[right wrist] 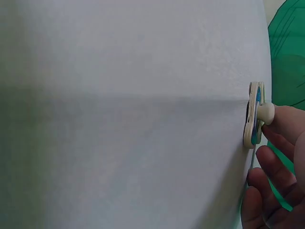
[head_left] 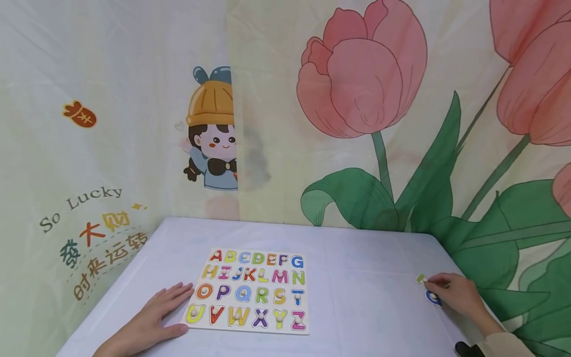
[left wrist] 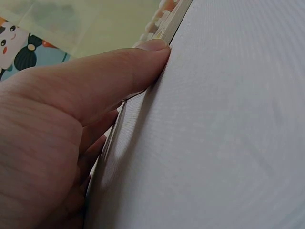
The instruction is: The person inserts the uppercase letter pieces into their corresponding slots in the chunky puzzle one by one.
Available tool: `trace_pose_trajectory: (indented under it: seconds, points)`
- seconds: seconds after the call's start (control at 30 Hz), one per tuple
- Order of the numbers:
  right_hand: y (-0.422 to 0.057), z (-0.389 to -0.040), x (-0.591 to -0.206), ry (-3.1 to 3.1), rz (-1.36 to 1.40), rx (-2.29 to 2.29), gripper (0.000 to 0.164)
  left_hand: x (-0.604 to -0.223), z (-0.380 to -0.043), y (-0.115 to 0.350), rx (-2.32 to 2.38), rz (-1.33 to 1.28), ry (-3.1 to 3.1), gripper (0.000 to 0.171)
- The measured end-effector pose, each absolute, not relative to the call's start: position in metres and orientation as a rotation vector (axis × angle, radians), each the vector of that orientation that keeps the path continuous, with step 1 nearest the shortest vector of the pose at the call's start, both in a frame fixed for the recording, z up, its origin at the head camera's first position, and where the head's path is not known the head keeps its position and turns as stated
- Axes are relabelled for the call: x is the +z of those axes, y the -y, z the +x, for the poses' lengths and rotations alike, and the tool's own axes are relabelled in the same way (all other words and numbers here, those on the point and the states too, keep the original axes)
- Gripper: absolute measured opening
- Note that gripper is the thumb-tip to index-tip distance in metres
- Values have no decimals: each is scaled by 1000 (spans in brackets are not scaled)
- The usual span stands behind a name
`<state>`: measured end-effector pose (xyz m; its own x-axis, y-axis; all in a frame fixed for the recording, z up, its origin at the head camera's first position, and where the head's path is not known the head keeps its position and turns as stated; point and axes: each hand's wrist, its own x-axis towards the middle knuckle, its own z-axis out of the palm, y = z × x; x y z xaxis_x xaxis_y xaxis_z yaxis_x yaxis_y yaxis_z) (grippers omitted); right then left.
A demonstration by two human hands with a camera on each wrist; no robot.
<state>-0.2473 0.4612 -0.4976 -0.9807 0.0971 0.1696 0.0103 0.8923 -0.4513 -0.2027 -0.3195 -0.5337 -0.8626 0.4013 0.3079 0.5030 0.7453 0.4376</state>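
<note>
My left hand (head_left: pixel 149 320) rests on the table along the left edge of an alphabet puzzle board (head_left: pixel 248 335), fingers stretched out. In the left wrist view its thumb (left wrist: pixel 128 67) touches the side of the board. Colourful letters run from A to Z in rows, many bearing small pale knobs. Over at the table's right side, my right hand (head_left: pixel 459 295) pinches a small green letter piece (head_left: pixel 420 278) with thumb and forefinger. Just below those fingertips lies a blue letter piece (head_left: pixel 430 299), partly covered by the hand; its pale knob (right wrist: pixel 266 113) shows in the right wrist view.
A white cloth covers the table (head_left: pixel 361 297), whose right edge runs close by the right hand. Behind it hangs a printed curtain (head_left: pixel 267 99) with tulips and a cartoon figure. Something black (head_left: pixel 468 349) sits near the right sleeve.
</note>
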Motion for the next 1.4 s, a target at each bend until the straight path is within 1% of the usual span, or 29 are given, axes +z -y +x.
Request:
trace_pose_trajectory:
  seconds: [0.23, 0.33, 0.6, 0.93, 1.17, 1.4]
  points:
    - [-461, -253, -500, 2860, -108, 690, 39, -532, -203, 320, -811, -607, 2862, 81]
    - [-460, -254, -500, 2862, -93, 667, 36, -533, -203, 320, -798, -632, 2838, 80]
    - [-451, -258, -494, 2845, -9, 617, 21, -534, -202, 319, -778, -667, 2807, 79]
    - [-435, -260, -485, 2865, 123, 568, 14, -537, -201, 321, -769, -700, 2759, 78]
    - [-404, -265, -478, 2812, 178, 594, 13, -538, -203, 322, -736, -717, 2733, 78]
    - [-352, -270, -467, 2792, 228, 679, 12, -537, -205, 321, -753, -709, 2762, 79]
